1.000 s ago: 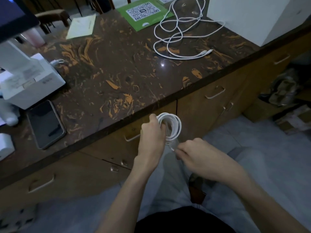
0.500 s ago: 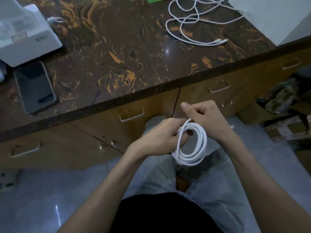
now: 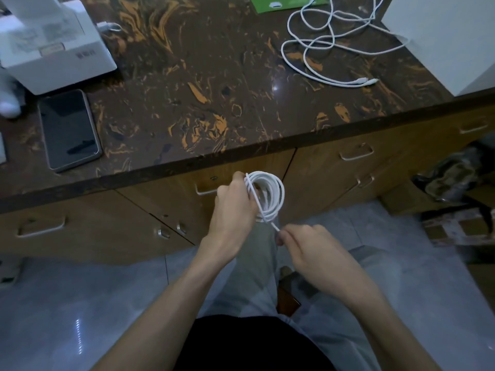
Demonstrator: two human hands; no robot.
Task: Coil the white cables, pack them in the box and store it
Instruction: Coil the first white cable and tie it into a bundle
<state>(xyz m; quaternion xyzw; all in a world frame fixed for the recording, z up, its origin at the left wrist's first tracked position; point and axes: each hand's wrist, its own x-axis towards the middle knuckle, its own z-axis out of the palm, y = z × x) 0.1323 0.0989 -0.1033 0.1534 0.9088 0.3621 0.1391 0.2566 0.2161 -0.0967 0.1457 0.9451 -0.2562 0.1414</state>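
Note:
My left hand (image 3: 234, 207) grips a coiled white cable (image 3: 272, 195) in front of the desk drawers, below the desk's edge. A loose end runs from the coil down to my right hand (image 3: 308, 247), which pinches its tip between thumb and fingers. A second white cable (image 3: 321, 46) lies loose and tangled on the brown marbled desk (image 3: 201, 89) at the back right. Beside it at the far right stands a white box (image 3: 450, 41).
A dark phone (image 3: 69, 129) lies at the desk's left, beside a white device (image 3: 51, 44). A green card (image 3: 281, 2) peeks in at the top. Wooden drawers with metal handles (image 3: 356, 153) run under the desk. Clutter sits on the floor at the right.
My right hand has dropped from above the coil to below it, drawing the cable's end down across the loops. The view has shifted back toward the desk.

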